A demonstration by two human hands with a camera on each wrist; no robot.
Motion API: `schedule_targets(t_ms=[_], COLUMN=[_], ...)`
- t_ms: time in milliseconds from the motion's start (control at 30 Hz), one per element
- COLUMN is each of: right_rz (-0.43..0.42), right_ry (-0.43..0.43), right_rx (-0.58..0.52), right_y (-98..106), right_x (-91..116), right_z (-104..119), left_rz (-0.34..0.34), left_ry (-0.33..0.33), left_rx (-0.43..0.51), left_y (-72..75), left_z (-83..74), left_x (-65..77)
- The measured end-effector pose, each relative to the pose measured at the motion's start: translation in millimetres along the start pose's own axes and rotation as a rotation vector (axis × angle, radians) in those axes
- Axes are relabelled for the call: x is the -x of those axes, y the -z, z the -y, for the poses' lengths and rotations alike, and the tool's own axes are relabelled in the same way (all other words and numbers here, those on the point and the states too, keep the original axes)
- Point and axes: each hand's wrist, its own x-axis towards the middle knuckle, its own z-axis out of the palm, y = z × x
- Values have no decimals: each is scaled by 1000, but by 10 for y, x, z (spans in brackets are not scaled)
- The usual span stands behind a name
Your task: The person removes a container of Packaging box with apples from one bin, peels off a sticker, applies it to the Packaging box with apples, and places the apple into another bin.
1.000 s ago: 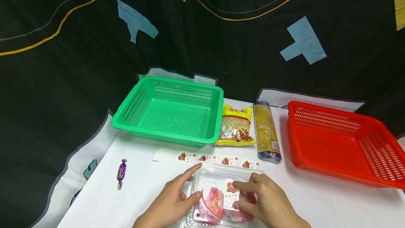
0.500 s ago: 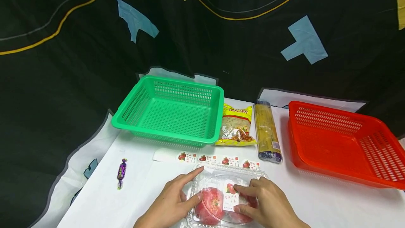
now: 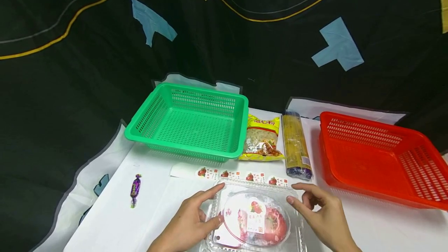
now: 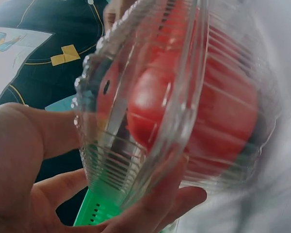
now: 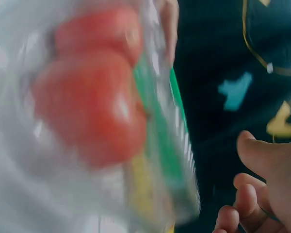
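A clear plastic clamshell box (image 3: 280,193) with red, tomato-like fruits (image 3: 274,224) inside sits at the table's front. On its lid is a white label (image 3: 256,221) printed with a red fruit. My left hand (image 3: 190,221) holds the box's left side, thumb on the lid; in the left wrist view its fingers wrap the ridged wall (image 4: 111,165). Beside the box's right edge is my right hand (image 3: 323,215), fingers loosely bent. The right wrist view shows a gap between that hand (image 5: 271,184) and the blurred box.
Behind the box lies a strip of matching labels (image 3: 227,175). Farther back are a green basket (image 3: 185,154), a yellow pasta bag (image 3: 262,139), a long noodle packet (image 3: 296,143) and, at right, a red basket (image 3: 378,193). A purple-wrapped candy (image 3: 135,189) lies at left.
My right hand has left the label on the lid and moved right, off the box; its fingers have spread. The label stays on the lid. My left hand keeps its hold.
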Motion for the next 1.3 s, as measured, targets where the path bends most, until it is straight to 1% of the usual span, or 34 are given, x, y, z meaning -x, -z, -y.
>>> schedule_targets(t_ms=[67, 200, 300, 400, 467, 567, 600, 700, 800, 900, 967, 1100, 1200, 1300], right_rz=[-34, -62, -89, -127, -152, -176, -179, -183, -170, -179, -201, -240, -255, -300], right_ry=[-96, -255, -366, -504, -608, -717, -730, -725, -708, -712, -724, -693, -650, -665], right_rx=[-28, -79, -157, -310, -453, -689, -774, -1001, -1196, -1359, -1434, -1666, -1849, -1952], right_y=[38, 84, 125, 206, 283, 413, 458, 587, 702, 794, 844, 925, 972, 1021], right_x=[5, 62, 101, 117, 121, 128, 134, 153, 163, 157, 145, 135, 144, 143], right_z=[-106, -325, -460, -586, -670, -812, -859, -993, -1095, -1171, -1207, -1288, -1348, -1394], left_rz=[-4, -6, 3, 16, 22, 26, 25, 21, 17, 17, 21, 35, 42, 45], left_ry=[19, 42, 45, 42, 33, 21, 16, 10, 1, -5, -7, -3, -2, -11], left_rx=[25, 66, 90, 99, 100, 100, 99, 96, 89, 86, 90, 107, 122, 130], left_y=[-10, -16, -6, 8, 21, 47, 56, 81, 100, 120, 136, 162, 178, 194], left_z=[0, -10, -23, -39, -48, -61, -66, -82, -104, -134, -157, -211, -249, -281], left_x=[0, -10, -18, -25, -30, -38, -41, -53, -68, -90, -107, -138, -161, -186])
